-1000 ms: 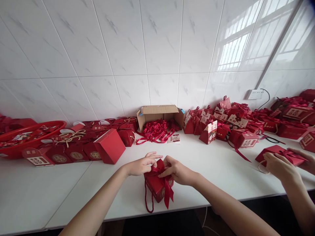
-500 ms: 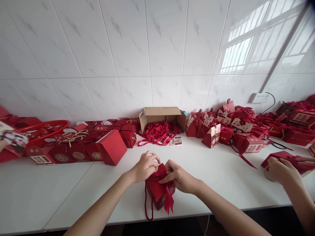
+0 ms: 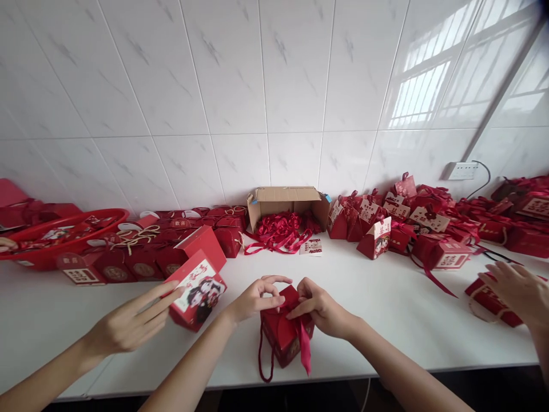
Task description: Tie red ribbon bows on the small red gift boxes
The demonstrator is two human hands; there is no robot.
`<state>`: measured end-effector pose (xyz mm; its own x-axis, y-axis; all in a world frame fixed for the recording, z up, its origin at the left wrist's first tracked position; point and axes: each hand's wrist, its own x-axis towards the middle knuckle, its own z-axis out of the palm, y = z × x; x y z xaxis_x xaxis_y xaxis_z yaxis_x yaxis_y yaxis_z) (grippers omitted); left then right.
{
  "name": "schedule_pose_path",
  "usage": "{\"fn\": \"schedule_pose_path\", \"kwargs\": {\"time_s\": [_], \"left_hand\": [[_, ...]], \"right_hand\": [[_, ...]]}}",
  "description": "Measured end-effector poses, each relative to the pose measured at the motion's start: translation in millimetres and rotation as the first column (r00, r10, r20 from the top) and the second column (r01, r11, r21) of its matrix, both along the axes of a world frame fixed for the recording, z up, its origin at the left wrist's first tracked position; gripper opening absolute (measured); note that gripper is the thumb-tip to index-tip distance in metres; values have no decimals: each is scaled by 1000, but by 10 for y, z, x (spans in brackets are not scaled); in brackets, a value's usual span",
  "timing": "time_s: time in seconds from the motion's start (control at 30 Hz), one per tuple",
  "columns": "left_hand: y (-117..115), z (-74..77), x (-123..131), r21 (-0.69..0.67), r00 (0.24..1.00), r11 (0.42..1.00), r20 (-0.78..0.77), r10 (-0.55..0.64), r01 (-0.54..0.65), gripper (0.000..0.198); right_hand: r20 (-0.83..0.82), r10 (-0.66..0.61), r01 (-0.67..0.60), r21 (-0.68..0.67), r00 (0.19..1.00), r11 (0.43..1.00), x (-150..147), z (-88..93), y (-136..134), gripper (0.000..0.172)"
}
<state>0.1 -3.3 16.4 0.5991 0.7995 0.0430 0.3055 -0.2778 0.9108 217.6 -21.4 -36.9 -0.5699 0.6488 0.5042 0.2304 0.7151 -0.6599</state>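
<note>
A small red gift box (image 3: 278,341) stands on the table in front of me, with a dark red cord handle (image 3: 265,375) hanging down its left side. A red satin ribbon (image 3: 305,350) is looped at its top, and one tail falls over the right side. My left hand (image 3: 261,300) is closed with thumb and finger at the ribbon on the box top, its index finger stretched above. From the right, my right hand (image 3: 316,309) pinches the ribbon close to the lid. The fingertips partly cover the ribbon where it crosses.
At left, another person's hand (image 3: 128,320) holds a red printed box (image 3: 199,289); another hand (image 3: 517,292) is over a red box at right. A carton of ribbons (image 3: 291,193) stands by the wall. Finished-looking boxes (image 3: 441,250) and a red basin (image 3: 92,216) line the back.
A co-worker's hand has brought a printed box in from the left. The right-hand co-worker's hand has lifted and spread over their box. My hands stay at the ribbon, the left one shifting slightly.
</note>
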Motion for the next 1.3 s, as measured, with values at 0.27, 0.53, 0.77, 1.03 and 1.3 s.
{"fn": "schedule_pose_path", "kwargs": {"time_s": [0.27,0.53,0.77,1.03,1.3], "left_hand": [[-85,-63,36,115,986,981,-37,162,-157,21],[-227,-105,186,148,977,966,3,215,-213,21],[-241,-186,295,76,934,933,96,344,-352,27],[-243,-255,320,48,926,927,99,365,-371,24],[-246,-319,329,60,919,919,85,384,-390,18]], "right_hand": [[11,22,-22,0,1000,1000,28,35,-25,37],[-110,-158,149,-86,981,985,41,59,-30,7],[-249,-241,181,-239,938,954,-43,86,-42,13],[-480,-283,29,-470,830,882,-132,-34,-29,30],[-500,-307,17,-504,810,864,-108,-80,-46,37]]}}
